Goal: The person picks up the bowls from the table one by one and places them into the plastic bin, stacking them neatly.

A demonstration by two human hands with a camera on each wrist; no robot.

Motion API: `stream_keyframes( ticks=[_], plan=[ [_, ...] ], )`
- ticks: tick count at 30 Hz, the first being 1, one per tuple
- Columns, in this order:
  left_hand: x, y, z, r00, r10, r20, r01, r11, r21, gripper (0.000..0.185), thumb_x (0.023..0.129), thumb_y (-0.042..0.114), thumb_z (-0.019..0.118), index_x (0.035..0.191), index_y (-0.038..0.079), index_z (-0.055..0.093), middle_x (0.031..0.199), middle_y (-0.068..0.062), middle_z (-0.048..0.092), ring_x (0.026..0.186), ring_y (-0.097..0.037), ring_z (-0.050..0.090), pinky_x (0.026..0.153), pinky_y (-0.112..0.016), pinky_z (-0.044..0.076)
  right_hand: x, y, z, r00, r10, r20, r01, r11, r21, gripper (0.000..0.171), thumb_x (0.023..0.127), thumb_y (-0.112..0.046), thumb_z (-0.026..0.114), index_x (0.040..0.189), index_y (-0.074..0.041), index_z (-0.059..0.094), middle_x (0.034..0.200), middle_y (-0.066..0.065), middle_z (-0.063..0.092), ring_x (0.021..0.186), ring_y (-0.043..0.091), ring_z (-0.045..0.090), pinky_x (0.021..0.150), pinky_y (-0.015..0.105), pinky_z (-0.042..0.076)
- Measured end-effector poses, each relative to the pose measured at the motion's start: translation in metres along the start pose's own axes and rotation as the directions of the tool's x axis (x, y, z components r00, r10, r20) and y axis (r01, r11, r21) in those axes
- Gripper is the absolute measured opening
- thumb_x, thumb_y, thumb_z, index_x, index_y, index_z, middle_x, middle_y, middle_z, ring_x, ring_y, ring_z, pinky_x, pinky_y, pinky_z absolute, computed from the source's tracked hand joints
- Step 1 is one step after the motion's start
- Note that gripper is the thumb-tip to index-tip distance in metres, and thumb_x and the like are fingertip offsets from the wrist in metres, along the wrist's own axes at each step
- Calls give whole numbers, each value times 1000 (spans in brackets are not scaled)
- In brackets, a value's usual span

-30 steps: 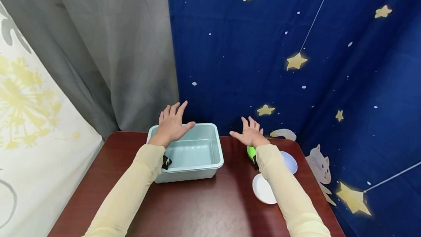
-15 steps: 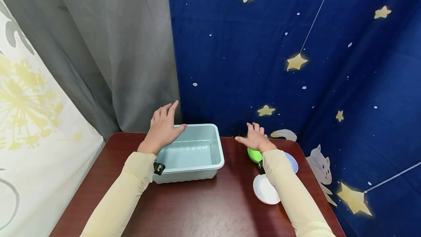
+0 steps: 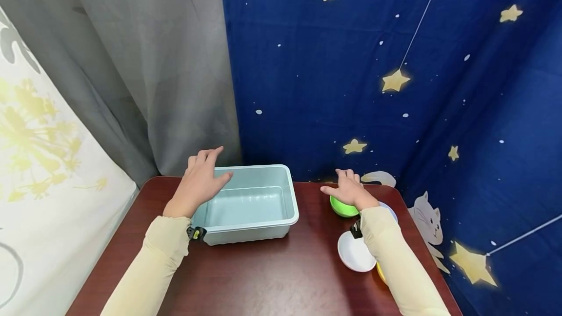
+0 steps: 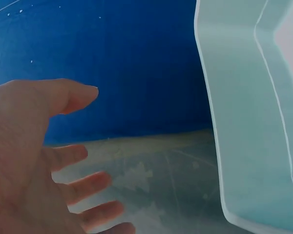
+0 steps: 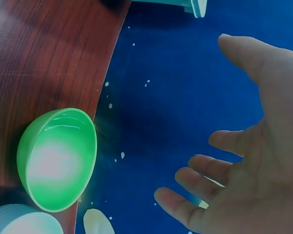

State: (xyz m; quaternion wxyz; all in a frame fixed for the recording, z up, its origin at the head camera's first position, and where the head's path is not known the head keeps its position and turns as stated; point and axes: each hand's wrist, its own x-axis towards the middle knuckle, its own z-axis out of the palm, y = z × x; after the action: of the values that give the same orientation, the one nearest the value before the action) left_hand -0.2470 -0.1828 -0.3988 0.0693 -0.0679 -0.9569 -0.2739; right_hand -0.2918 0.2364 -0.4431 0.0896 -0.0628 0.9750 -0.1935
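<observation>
— Head view, from the left: what is the left hand (image 3: 198,179) doing?
— It hovers over the far left corner of the pale blue tub (image 3: 250,203), fingers straight and spread, gripping nothing. The left wrist view shows the same open palm beside the tub's rim.
— And further right?
— The tub sits on the dark red table (image 3: 272,277). The right hand (image 3: 350,190) hangs above the green bowl (image 3: 342,207), fingers relaxed and apart, not touching it in the right wrist view. A white dish (image 3: 353,252) lies just in front, under the sleeve.
</observation>
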Motion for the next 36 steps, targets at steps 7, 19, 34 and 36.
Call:
stream_keyframes(
  ticks=[7, 19, 34, 36],
  plan=[
    [-9, -19, 0, 999, 31, 11, -31, 1000, 3, 65, 100, 40, 59, 157, 16, 38, 156, -15, 40, 142, -41, 37, 110, -63, 39, -10, 14, 0, 1000, -6, 24, 4, 995, 99, 98, 95, -61, 58, 161, 1, 18, 160, 31, 20, 148, 50, 17, 120, 66, 22],
    [-21, -48, 9, 994, 99, -42, -100, 995, -24, 47, 100, 35, 63, 143, 17, 58, 153, -16, 45, 136, -43, 38, 105, -62, 40, -27, 36, 2, 999, 20, 30, -24, 989, 149, 99, 94, -62, 60, 160, 0, 22, 162, 31, 18, 148, 50, 16, 118, 70, 22],
    [-33, -87, 25, 1000, 0, 16, 2, 992, -125, 46, 98, 37, 68, 136, 12, 64, 156, -23, 37, 140, -49, 30, 104, -68, 38, -54, 50, 18, 992, 111, -64, -92, 967, 239, 115, 86, -66, 69, 161, 1, 13, 156, 28, 22, 138, 43, 22, 112, 64, 31],
    [-33, -91, 28, 1000, -14, 28, 18, 988, -150, 48, 98, 37, 68, 137, 11, 63, 157, -23, 36, 140, -49, 28, 105, -69, 38, -58, 52, 20, 989, 117, -87, -95, 969, 228, 114, 85, -66, 70, 160, 1, 16, 154, 27, 24, 136, 43, 24, 110, 63, 33]
  ],
)
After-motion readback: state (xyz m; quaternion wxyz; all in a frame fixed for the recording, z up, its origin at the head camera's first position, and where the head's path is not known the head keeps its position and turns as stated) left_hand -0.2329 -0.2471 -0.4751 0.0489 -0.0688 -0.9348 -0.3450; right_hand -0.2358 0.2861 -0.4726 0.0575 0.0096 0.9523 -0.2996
